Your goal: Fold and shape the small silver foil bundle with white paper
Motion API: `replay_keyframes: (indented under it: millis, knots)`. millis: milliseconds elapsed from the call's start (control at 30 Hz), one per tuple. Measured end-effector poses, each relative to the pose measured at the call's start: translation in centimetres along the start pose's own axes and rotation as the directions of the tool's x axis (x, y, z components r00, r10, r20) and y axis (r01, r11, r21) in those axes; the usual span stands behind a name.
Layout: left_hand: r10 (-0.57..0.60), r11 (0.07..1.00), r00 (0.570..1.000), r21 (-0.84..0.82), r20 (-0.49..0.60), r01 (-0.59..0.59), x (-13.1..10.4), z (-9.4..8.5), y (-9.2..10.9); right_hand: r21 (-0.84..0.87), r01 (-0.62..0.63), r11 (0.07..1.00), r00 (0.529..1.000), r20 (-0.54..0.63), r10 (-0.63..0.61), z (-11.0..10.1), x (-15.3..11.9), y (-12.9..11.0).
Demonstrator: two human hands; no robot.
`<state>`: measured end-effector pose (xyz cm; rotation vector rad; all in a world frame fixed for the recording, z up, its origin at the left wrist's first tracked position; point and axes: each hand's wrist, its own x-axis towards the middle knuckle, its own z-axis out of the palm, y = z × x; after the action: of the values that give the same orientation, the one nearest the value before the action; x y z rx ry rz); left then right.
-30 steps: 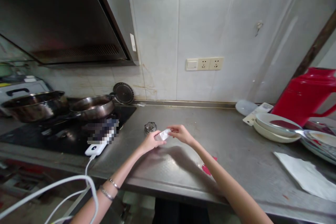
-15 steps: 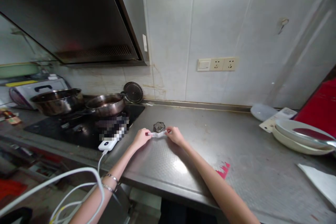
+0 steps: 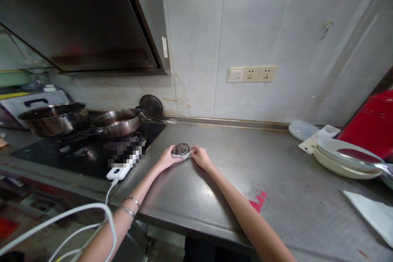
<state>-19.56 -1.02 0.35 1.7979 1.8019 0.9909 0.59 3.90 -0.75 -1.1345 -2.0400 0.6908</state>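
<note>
While pinching opposite ends of the white strip with left hand and right hand, both in a nearly closed grip, holds it close along the near side of the small scalloped dish on the bench, likely to tension it evenly.
</note>
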Motion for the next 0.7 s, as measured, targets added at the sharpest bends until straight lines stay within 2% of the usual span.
replay_keyframes:
  millis: [167,500,700]
  knots:
    - [0.062,0.998,0.997,-0.030,0.047,-0.061,1.1,-0.2,-0.1,0.015,0.024,1.000,0.999,0.038,-0.025,-0.6,0.5,0.4]
    - [0.120,0.989,0.989,-0.099,0.088,-0.111,1.3,-0.3,-0.3,0.016,0.169,0.986,0.966,0.196,-0.168,-1.1,1.5,0.2]
    - [0.126,0.983,0.984,-0.151,0.128,-0.106,1.7,-0.8,-0.6,0.018,0.184,0.983,0.964,0.190,-0.184,-0.7,2.8,1.1]
